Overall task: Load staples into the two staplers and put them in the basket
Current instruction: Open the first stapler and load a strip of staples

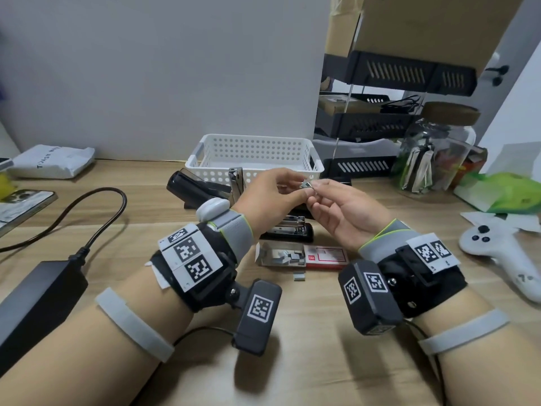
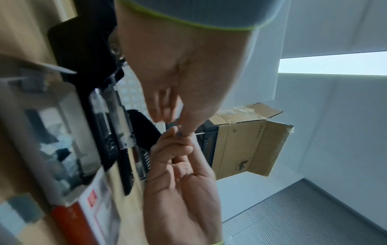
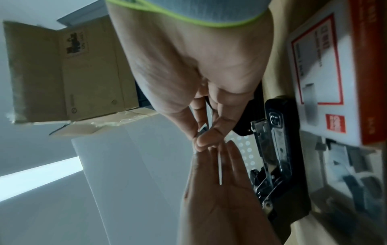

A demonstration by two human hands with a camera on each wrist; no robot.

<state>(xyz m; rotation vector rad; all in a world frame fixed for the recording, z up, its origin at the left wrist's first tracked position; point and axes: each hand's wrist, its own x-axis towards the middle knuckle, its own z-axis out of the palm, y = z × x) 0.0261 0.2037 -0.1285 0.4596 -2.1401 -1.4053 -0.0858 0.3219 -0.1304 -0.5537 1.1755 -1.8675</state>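
Both hands meet above the wooden table in front of the white perforated basket (image 1: 254, 153). Between them is a small strip of staples (image 1: 306, 185). My left hand (image 1: 303, 189) pinches it with thumb and fingers, and my right hand (image 1: 316, 189) pinches it from the other side (image 3: 203, 131). A large black stapler (image 1: 193, 186) lies open behind my left wrist, its metal magazine raised. A smaller black stapler (image 1: 288, 230) lies open under the hands (image 3: 276, 149). The open staple box (image 1: 304, 254) sits in front of it, and a loose bit of staples (image 1: 299, 277) lies nearby.
A black power adapter (image 1: 38, 297) with its cable and a phone (image 1: 23, 203) lie on the left. On the right are a white game controller (image 1: 503, 259), a glass jar (image 1: 436, 153), green packaging (image 1: 503, 191) and a black shelf rack (image 1: 366, 124).
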